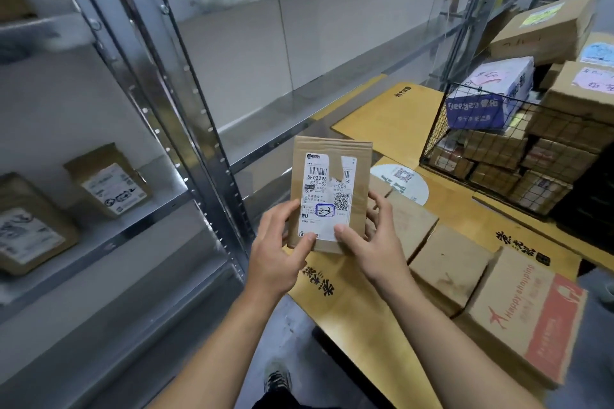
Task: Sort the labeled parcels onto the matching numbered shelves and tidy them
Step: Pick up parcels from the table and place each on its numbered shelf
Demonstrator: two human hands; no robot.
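A small flat cardboard parcel is held upright in front of me by both hands. Its white label is partly torn and bears a handwritten "23" in a blue box. My left hand grips its lower left edge, thumb on the label. My right hand grips the lower right edge, thumb on the front and fingers behind. Two brown labelled parcels stand on the metal shelf at the left.
A grey steel rack upright stands just left of the parcel, with bare shelves behind it. Flattened cardboard sheets cover the floor. Loose boxes and a "Happy shopping" box lie at the right. A wire basket full of parcels stands at the back right.
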